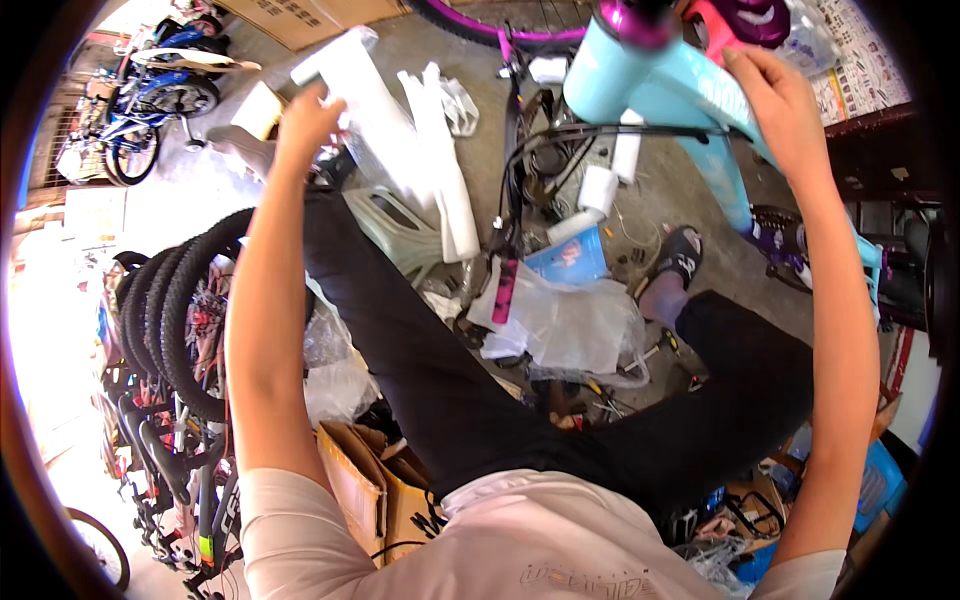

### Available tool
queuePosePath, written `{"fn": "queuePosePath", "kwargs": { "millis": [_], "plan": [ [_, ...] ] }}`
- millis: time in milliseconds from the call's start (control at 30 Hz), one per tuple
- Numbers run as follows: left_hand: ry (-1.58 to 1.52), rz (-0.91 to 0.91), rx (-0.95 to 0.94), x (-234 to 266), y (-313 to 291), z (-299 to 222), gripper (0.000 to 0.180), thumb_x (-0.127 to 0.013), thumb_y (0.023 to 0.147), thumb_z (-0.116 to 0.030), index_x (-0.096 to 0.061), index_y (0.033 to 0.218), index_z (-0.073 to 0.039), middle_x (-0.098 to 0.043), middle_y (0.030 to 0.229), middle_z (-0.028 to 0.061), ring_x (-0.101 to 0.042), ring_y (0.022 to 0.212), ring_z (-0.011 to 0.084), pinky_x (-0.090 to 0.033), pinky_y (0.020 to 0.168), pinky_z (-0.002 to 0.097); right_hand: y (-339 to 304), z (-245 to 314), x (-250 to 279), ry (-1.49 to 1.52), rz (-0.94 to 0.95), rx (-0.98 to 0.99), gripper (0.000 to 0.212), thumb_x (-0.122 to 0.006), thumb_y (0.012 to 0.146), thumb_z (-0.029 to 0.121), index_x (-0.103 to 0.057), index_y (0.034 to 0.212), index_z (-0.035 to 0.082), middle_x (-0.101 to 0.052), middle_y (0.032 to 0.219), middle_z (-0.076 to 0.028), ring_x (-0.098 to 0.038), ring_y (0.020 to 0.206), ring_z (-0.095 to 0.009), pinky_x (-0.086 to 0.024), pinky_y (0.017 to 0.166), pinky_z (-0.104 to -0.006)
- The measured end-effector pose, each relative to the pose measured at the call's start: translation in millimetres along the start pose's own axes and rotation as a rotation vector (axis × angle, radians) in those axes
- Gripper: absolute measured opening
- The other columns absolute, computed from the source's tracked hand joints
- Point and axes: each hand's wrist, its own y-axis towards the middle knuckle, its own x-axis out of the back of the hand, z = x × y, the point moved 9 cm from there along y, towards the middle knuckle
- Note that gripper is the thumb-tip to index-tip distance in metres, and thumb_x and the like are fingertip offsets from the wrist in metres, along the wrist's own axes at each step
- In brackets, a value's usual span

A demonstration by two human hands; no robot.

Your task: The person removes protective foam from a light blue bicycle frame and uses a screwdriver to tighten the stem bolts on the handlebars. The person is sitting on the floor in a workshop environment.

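My right hand (pixel 785 115) rests on the thick tube of a light blue bicycle frame (pixel 665 85), its fingers curled over the tube's edge. That frame stands at the upper right, with a shiny purple part at its top. My left hand (pixel 308 130) is raised at the upper left, beside a long white foam sheet roll (pixel 375 120). Its fingers are bent and smeared, so I cannot see whether it holds anything. A black handlebar (pixel 512 190) with a pink grip (pixel 505 292) and black cables lies between the two hands, close to the frame.
Stacked black tyres (pixel 190 310) and bicycles stand at my left. An open cardboard box (pixel 365 485) is by my left thigh. Clear plastic bags (pixel 575 325), a blue packet (pixel 570 257), white rolls (pixel 598 188) and tools cover the floor between my legs. A blue folding bicycle (pixel 150 100) stands further off.
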Motion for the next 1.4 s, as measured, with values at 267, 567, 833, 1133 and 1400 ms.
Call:
{"fn": "queuePosePath", "kwargs": {
  "millis": [267, 567, 833, 1133, 1400],
  "plan": [
    [1.019, 0.019, -0.258, -62.3, 32.9, -39.4, 0.024, -0.048, 0.096, -0.012, -0.069, 0.103, -0.001, -0.073, 0.104, 0.0226, -0.072, 0.097, 0.0402, -0.058, 0.083, 0.0503, -5.1, -18.4, 5.4, 0.075, 0.079, -0.147, 0.038, -0.059, 0.099, 0.033, -0.071, 0.108, -0.002, -0.067, 0.087, -0.001, -0.056, 0.08, -0.007, -0.045, 0.075, -0.0234],
    [0.942, -0.306, -0.573, -79.2, -32.2, -57.4, 0.044, -0.069, 0.085, -0.015, -0.063, 0.129, -0.018, -0.06, 0.131, 0.0077, -0.047, 0.134, 0.0302, -0.036, 0.108, 0.0531, -5.5, -6.1, 4.3, 0.064, 0.034, -0.087, 0.033, -0.058, 0.102, 0.029, -0.069, 0.105, -0.003, -0.067, 0.086, 0.002, -0.055, 0.08, -0.006, -0.043, 0.073, -0.0246],
    [0.146, 0.378, -1.116, -188.7, -294.5, -189.2, 0.036, -0.072, 0.077, -0.014, -0.065, 0.112, -0.005, -0.067, 0.109, 0.0121, -0.067, 0.093, 0.0301, -0.055, 0.078, 0.0415, -6.2, 18.7, 4.6, 0.098, -0.074, -0.126, 0.03, -0.061, 0.096, 0.022, -0.068, 0.083, -0.004, -0.061, 0.067, -0.001, -0.054, 0.066, -0.008, -0.043, 0.061, -0.0294],
    [0.762, 0.55, -0.415, -399.0, -301.8, -35.2, 0.088, -0.074, 0.085, -0.029, -0.03, 0.155, -0.001, -0.044, 0.147, 0.0255, -0.056, 0.125, 0.0344, -0.051, 0.097, 0.0446, -4.1, 18.5, 3.5, -0.011, -0.044, -0.093, 0.034, -0.062, 0.096, 0.024, -0.066, 0.085, -0.007, -0.061, 0.065, -0.008, -0.053, 0.065, -0.01, -0.044, 0.06, -0.0325],
    [0.455, 0.716, -0.82, -354.4, -368.5, -85.1, 0.012, -0.058, 0.084, -0.013, -0.064, 0.09, -0.004, -0.068, 0.088, 0.0134, -0.071, 0.066, 0.0285, -0.057, 0.056, 0.0409, -10.0, 19.0, 12.0, -0.04, -0.052, -0.096, 0.033, -0.062, 0.096, 0.025, -0.07, 0.09, -0.006, -0.069, 0.072, -0.014, -0.062, 0.068, -0.014, -0.048, 0.065, -0.0329]
  ]
}}
